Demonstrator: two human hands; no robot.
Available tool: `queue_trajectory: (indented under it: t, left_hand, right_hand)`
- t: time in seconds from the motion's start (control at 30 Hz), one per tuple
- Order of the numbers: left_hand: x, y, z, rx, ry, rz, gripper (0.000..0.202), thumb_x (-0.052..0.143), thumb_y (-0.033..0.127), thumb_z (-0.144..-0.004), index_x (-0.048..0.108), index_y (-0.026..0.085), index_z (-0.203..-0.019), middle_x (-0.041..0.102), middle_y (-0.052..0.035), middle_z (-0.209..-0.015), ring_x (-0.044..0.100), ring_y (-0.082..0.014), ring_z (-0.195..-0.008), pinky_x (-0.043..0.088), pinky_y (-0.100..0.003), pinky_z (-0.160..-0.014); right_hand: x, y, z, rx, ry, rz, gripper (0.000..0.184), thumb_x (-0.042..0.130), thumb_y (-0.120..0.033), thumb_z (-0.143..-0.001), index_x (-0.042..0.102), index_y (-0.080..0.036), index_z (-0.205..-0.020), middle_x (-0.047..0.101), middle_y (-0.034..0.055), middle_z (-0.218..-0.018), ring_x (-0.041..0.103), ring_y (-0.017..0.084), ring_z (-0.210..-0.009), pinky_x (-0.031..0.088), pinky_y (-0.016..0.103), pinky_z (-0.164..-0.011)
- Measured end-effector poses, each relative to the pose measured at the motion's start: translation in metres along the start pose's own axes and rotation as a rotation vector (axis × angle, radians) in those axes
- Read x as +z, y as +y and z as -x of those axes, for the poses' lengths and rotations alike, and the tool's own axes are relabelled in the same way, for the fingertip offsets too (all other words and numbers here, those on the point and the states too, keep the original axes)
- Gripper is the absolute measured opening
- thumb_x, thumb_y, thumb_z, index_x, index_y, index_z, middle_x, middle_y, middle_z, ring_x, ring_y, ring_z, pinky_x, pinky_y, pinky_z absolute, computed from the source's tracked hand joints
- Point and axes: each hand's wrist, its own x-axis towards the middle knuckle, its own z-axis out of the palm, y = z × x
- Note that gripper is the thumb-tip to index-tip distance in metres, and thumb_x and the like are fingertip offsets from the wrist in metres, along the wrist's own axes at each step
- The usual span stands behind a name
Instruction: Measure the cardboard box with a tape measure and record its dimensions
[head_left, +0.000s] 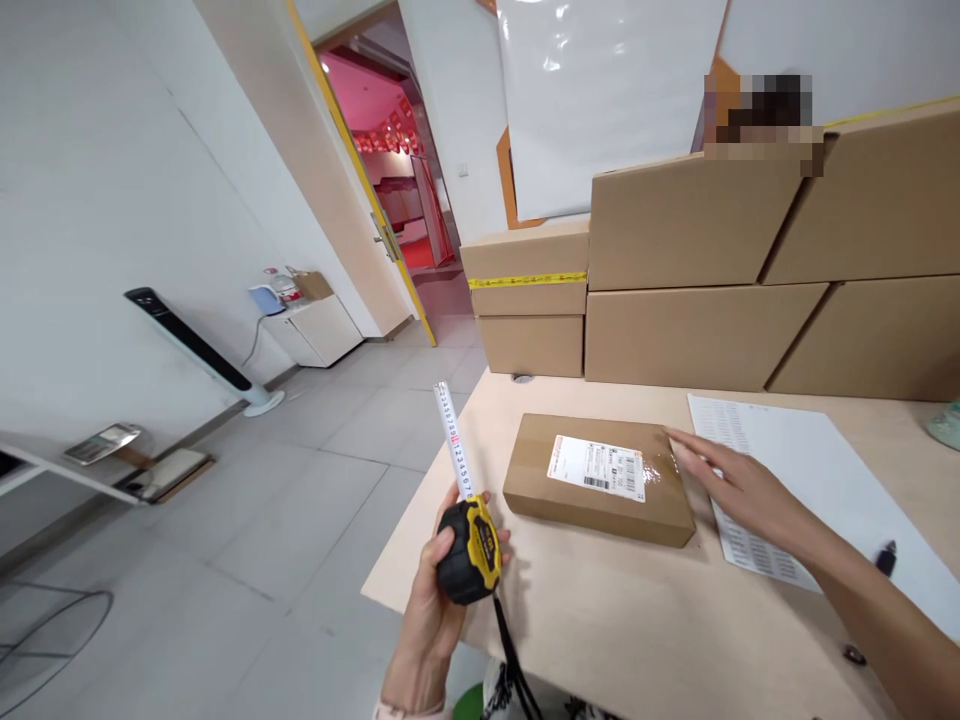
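Observation:
A black and yellow tape measure (469, 552) is gripped in my left hand (429, 600) over the table's left edge. Its white blade (454, 440) sticks out a short way, pointing up and slightly left, and a black strap hangs below. To the right lies a flat brown cardboard parcel (536, 450) with a white shipping label (596, 467) on top. My right hand (724, 475) is at the parcel's right end, fingers stretched out, the tips at its far right corner. Whether they press on the cardboard I cannot tell.
Stacked cardboard boxes (705, 335) line the back of the table (600, 620); a person's head, blurred, shows behind them. Printed sheets (810, 460) and a pen (886, 558) lie at right. On the floor at left stand a tower fan (195, 345) and a white cabinet (322, 330).

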Motion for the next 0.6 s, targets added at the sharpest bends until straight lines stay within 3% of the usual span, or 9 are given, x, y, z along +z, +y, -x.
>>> queue_trajectory:
  t: [0.13,0.3,0.47,0.6]
  left_hand:
    - [-0.013,-0.012,-0.01,-0.094,-0.006,0.041,0.064,0.058,0.035,-0.082,0.034,0.036,-0.142,0.053,-0.0079,-0.134,0.066,-0.0283,-0.093,0.053,-0.047,-0.081]
    - [-0.002,-0.008,-0.014,-0.158,-0.101,0.038,0.064,0.056,0.034,-0.084,0.032,0.035,-0.143,0.06,-0.0078,-0.122,0.067,-0.0287,-0.092,0.053,-0.047,-0.081]
    - [0.023,0.027,-0.02,-0.037,-0.235,0.027,0.062,0.057,0.038,-0.079,0.042,0.03,-0.139,0.043,-0.0106,-0.144,0.064,-0.0334,-0.095,0.054,-0.05,-0.078]
    - [0.047,0.038,-0.037,-0.011,-0.267,0.001,0.057,0.053,0.036,-0.082,0.043,0.029,-0.137,0.052,-0.009,-0.134,0.065,-0.031,-0.092,0.055,-0.049,-0.077]
  right_hand:
    - [0.028,0.02,0.049,0.134,-0.017,-0.121,0.054,0.04,-0.059,-0.088,0.044,-0.04,-0.139,0.048,-0.0029,-0.141,0.043,0.031,-0.13,0.038,0.053,-0.106]
    - [0.045,0.0,0.09,0.162,0.001,-0.301,0.072,0.049,-0.058,-0.084,0.027,-0.036,-0.148,0.045,0.0038,-0.144,0.049,0.031,-0.125,0.049,0.046,-0.096]
    - [0.022,-0.012,0.077,0.111,0.13,-0.12,0.083,0.064,-0.06,-0.071,0.033,-0.039,-0.144,0.064,0.0064,-0.122,0.06,0.035,-0.111,0.053,0.05,-0.088]
    - [0.012,-0.004,0.039,-0.021,0.229,-0.047,0.078,0.067,-0.057,-0.069,0.039,-0.036,-0.139,0.053,0.0076,-0.135,0.053,0.034,-0.119,0.05,0.049,-0.092]
